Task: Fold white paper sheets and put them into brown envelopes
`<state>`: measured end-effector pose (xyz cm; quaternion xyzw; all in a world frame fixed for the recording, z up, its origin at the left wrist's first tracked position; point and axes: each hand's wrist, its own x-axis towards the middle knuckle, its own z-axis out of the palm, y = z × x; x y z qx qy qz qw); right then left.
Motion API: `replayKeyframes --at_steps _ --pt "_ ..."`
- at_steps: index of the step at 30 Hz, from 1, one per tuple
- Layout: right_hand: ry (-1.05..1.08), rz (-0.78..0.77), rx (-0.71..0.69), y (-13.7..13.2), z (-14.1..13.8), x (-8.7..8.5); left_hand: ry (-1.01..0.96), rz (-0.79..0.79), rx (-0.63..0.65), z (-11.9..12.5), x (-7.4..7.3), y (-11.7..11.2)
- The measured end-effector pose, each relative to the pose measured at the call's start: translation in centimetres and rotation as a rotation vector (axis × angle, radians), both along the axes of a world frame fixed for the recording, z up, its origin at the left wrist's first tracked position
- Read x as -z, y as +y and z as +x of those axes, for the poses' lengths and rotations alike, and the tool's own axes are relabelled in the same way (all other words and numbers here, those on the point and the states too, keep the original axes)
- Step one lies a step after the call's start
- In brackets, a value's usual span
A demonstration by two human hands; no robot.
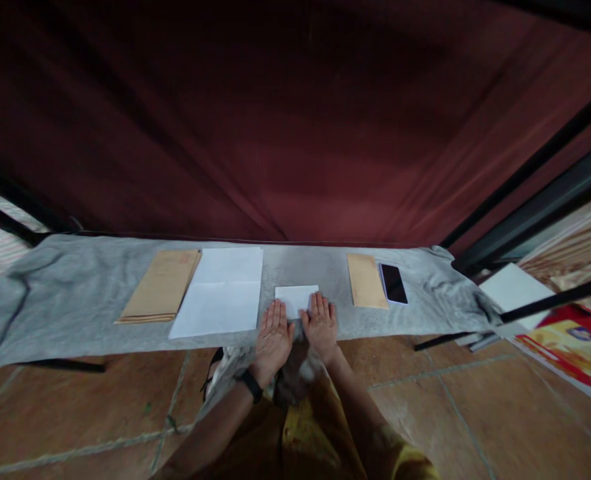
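Note:
Both my hands lie flat, fingers stretched out, on the near part of a small folded white paper (pixel 296 297) on the grey cloth-covered table (pixel 75 293). My left hand (pixel 273 337), with a black band at the wrist, rests at the paper's left corner. My right hand (pixel 320 323) presses its right side. Neither hand grips anything.
Left of my hands lie white sheets (pixel 222 292) and a stack of brown envelopes (pixel 161 285). To the right lie one brown envelope (pixel 366 280) and a black phone (pixel 394 283). A dark red curtain (pixel 295 133) hangs behind the table. Tiled floor lies below, printed boards at the right.

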<state>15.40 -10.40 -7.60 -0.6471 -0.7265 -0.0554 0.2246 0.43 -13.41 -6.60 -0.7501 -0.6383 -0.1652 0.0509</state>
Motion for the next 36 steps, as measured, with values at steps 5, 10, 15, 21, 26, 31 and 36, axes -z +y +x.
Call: replayKeyframes --at_steps 5,10,15,21,26,31,36 --pt "-0.025 -0.05 0.001 -0.2 0.1 -0.1 -0.033 -0.047 0.064 3.3 -1.1 3.3" --pt "-0.013 -0.032 0.031 -0.2 -0.2 0.1 -0.002 -0.113 0.007 2.8 -0.8 5.6" --pt "0.01 0.011 0.024 -0.1 -0.3 0.3 0.025 -0.103 0.014 1.7 -0.2 5.3" --pt "0.006 -0.015 0.044 -0.4 1.3 0.1 -0.001 -0.071 -0.052 1.1 -0.1 4.4" --pt "0.018 -0.048 0.08 -0.4 2.5 -0.3 -0.031 -0.057 -0.08 0.9 0.1 4.0" --pt "0.069 -0.038 -0.044 0.6 0.8 -1.9 -0.026 -0.092 -0.077 0.9 -0.1 4.1" --pt "0.055 -0.178 -0.226 2.1 -1.3 -2.8 -0.006 -0.112 -0.049 0.7 -0.3 4.2"
